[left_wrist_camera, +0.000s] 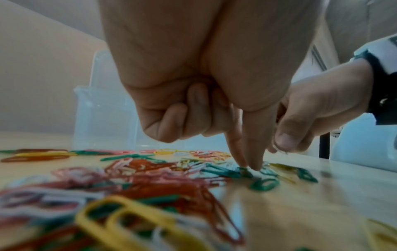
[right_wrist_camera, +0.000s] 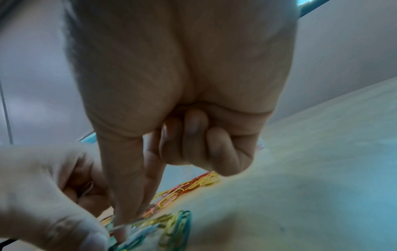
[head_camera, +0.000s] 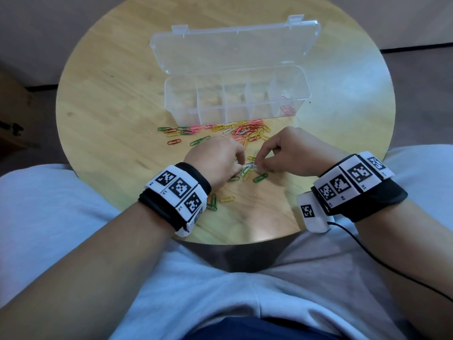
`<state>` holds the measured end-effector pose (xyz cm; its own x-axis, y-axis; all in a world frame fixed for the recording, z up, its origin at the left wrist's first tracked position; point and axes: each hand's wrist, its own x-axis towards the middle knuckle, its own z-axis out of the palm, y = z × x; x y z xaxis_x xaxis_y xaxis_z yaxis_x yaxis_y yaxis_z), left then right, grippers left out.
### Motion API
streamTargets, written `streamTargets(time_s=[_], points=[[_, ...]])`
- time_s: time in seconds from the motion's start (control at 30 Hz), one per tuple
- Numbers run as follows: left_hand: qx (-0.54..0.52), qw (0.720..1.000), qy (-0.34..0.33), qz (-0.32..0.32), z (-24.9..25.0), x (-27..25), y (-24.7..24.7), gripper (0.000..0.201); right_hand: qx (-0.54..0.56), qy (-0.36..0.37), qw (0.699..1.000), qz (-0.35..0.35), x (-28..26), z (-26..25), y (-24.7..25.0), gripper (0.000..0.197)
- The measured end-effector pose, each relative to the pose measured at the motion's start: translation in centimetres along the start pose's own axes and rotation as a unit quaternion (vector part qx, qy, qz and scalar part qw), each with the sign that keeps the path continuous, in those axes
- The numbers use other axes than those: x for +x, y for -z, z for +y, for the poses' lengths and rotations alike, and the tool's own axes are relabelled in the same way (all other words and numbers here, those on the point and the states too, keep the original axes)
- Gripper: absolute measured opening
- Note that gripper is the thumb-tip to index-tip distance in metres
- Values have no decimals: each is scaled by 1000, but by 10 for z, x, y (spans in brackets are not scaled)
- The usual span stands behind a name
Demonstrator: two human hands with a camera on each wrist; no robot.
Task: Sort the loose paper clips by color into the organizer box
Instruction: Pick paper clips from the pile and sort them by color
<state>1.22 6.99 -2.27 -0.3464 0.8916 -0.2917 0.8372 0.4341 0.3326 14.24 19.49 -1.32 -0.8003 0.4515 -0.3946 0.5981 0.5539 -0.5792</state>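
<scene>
Round wooden table (head_camera: 103, 99): L hand (head_camera: 215, 159) and R hand (head_camera: 289, 153), fingers curled, both pinching white paper clip (head_camera: 247, 164). Advise: separate one clip before lifting to organizer box (head_camera: 302, 79).

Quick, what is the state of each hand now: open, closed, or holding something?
Left hand: holds some white paper clips.
Right hand: thumb and forefinger pinch at a paper clip on the table.

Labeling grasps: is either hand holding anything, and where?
Left hand and right hand each pinch an end of one white paper clip with thumb and forefinger. Lifted or not: cannot tell.
</scene>
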Motion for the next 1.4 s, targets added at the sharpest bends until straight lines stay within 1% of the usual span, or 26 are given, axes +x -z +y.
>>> streamTargets(time_s=[0.13,0.23,0.33,0.43,0.47,0.5,0.53,0.6,0.7,0.77,0.8,0.87,0.93,1.03,1.13,1.2,1.3,1.4], points=[[-3,1000,16,2,-1,2,-1,3,6,-10,1000,25,1,0,2,6],[-3,1000,4,10,0,2,-1,10,47,-25,998,38,1,0,5,9],[3,1000,-17,20,3,1,-2,19,113,-63,991,31,3,2,6,15],[17,999,-18,21,8,2,-2,17,183,-85,979,10,2,2,9,14],[20,999,-18,24,10,2,-2,16,202,-89,975,0,2,2,10,18],[22,999,-17,29,11,2,-2,15,211,-92,973,-4,2,2,10,26],[22,999,-16,31,11,2,-1,14,207,-93,974,-1,2,3,10,34],[22,999,-10,25,12,1,0,10,167,-80,983,15,3,2,7,42],[22,1000,0,9,11,1,1,8,115,-59,991,18,3,3,5,43],[6,1000,5,7,9,2,0,15,121,-55,991,16,2,4,4,41],[-19,1000,5,8,7,2,0,21,127,-53,990,19,2,5,4,42],[-94,995,-4,12,5,1,5,28,136,-47,989,27,2,6,4,43],[-154,988,-3,22,3,-1,12,29,149,-43,988,24,2,7,4,43],[-163,986,28,35,1,-3,21,40,181,-50,982,12,2,6,7,40],[-166,983,49,56,-5,-2,28,42,201,-36,979,-14,2,-2,22,30],[-183,980,46,69,-7,0,33,41,203,-34,979,-3,2,-10,41,23],[-213,972,37,94,-6,5,45,37,178,-31,983,36,10,-22,71,29],[-209,972,34,105,-5,11,59,39,115,-23,992,49,24,-34,89,29]])
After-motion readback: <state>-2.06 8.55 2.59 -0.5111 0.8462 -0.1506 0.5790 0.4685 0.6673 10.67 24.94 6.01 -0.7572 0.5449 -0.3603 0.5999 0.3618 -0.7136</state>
